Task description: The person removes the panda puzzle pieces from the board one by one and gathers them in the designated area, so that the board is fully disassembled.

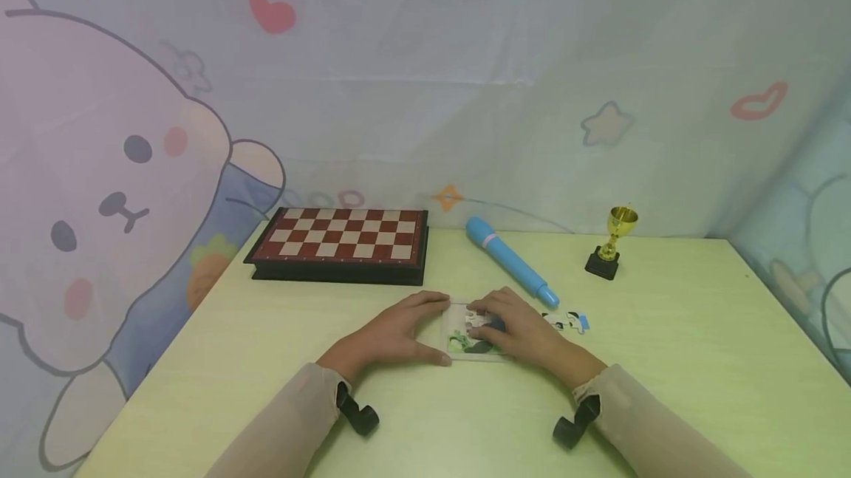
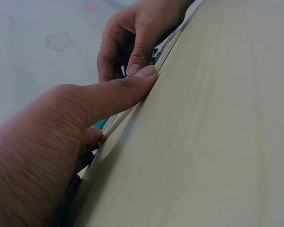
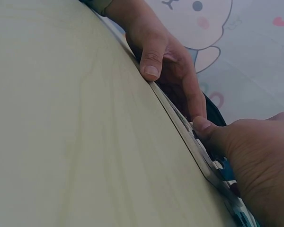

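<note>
A small jigsaw puzzle board (image 1: 455, 319) with a pale rim lies flat on the table, with green and dark picture pieces along its near side. My left hand (image 1: 405, 330) holds the board's left end, thumb at the near edge and fingers at the far corner. Over the right half, my right hand (image 1: 521, 326) pinches a whitish puzzle piece (image 1: 475, 321) between thumb and forefinger, close over the board. In the right wrist view the right thumb (image 3: 206, 126) bends down at the board's edge. Loose puzzle pieces (image 1: 570, 321), white, black and blue, lie right of that hand.
A red-and-white chessboard box (image 1: 346, 236) sits at the back left of the table (image 1: 412, 419). Behind the puzzle, a thick light-blue pen-shaped stick (image 1: 512, 264) lies slantwise. Farther right stands a small gold trophy cup (image 1: 621, 221) on a black base. A printed cloth hangs behind.
</note>
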`<state>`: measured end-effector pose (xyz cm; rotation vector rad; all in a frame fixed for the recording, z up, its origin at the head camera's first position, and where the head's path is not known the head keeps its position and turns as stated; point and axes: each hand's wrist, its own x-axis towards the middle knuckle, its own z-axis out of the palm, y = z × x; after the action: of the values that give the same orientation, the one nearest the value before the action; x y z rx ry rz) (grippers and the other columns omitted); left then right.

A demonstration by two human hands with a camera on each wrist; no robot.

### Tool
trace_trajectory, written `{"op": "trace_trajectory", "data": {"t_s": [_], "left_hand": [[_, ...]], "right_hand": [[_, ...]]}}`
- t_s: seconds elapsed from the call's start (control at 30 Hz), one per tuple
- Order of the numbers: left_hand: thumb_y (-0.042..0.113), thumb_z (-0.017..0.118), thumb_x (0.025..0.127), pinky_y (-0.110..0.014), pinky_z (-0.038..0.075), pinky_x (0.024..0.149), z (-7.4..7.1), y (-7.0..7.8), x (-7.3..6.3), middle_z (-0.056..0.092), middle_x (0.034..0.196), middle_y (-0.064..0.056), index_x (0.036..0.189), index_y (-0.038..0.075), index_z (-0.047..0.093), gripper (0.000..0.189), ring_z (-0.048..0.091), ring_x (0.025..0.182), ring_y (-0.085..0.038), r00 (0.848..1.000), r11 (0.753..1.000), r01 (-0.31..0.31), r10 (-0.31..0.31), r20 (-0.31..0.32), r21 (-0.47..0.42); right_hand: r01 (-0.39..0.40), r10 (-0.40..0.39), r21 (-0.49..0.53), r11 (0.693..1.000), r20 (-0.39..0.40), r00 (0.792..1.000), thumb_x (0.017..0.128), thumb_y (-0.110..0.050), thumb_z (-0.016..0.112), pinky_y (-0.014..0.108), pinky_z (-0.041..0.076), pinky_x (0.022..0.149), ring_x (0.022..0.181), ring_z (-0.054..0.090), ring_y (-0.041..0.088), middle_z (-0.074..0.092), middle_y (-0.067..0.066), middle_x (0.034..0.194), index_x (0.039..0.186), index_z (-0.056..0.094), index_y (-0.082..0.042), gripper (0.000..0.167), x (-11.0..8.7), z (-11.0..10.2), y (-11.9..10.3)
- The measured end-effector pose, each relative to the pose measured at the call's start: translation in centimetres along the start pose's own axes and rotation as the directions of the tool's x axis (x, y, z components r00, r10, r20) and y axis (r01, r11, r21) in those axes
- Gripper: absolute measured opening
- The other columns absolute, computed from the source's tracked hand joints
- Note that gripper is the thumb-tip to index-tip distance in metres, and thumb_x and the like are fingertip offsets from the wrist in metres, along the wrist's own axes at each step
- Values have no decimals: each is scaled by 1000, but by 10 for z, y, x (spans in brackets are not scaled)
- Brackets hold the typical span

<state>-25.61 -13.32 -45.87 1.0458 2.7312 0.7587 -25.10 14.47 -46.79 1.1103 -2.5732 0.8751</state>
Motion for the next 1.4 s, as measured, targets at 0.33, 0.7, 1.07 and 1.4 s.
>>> {"op": "trace_trajectory", "data": {"t_s": [0.33,0.7,1.07,1.4], "left_hand": [[75,71,75,-44,34,115,0,0,0,33,158,10,155,20,42,102,32,146,-16,1000,1000,3,-3,5,6],[74,72,76,-45,35,115,1,1,-2,33,158,9,155,19,41,101,33,146,-17,1000,1000,3,-3,11,-5],[72,74,75,-45,33,115,-3,5,-1,33,159,10,155,21,42,100,32,146,-16,1000,1000,6,-6,7,-13],[73,73,75,-46,34,115,-2,3,-1,32,159,11,155,21,41,100,31,146,-17,1000,1000,12,-12,11,-12]], "right_hand": [[49,-49,-10,999,-16,999,91,-31,77,36,49,92,108,50,12,65,-6,113,121,69,-16,34,1,0,1],[60,-61,-16,998,-21,998,91,-31,76,37,49,94,110,51,13,64,-6,115,120,68,-16,34,0,-1,-1],[154,-152,45,987,-45,987,92,-22,77,31,54,83,98,60,9,64,-5,110,127,62,-15,39,-1,-2,-1],[195,-194,55,979,-18,981,92,-21,76,29,53,74,89,59,8,63,-5,102,131,59,-16,42,-1,-2,-3]]}}
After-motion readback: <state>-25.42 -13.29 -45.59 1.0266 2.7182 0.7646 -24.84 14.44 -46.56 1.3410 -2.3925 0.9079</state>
